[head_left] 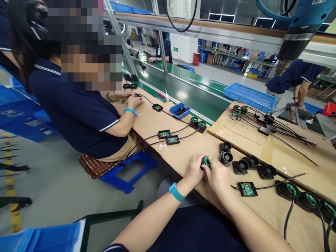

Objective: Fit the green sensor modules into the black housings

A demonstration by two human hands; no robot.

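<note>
Figure: assembly station seen from the worker's head, described relative to the cardboard-covered bench (168, 154). Beyond the bench runs a green conveyor (199, 96); on the bench's far-left stretch a seated co-worker (78, 105) handles wired parts. Along its right side lies a row of black housings (252, 165), and just beside the worker's hands a small circuit board (247, 189) trails a black cable (278, 183). At the near edge of the bench both hands meet: the left hand (193, 171) and right hand (216, 175) are each curled closed around one round black part with a green insert (206, 161), held just above the surface. Risks, as judged: the part sits close to the bench edge and could drop if either grip slackens; a sweeping wrist could snag the cable and drag the board; fingers obscure the insert, so misalignment might pass unnoticed.
</note>
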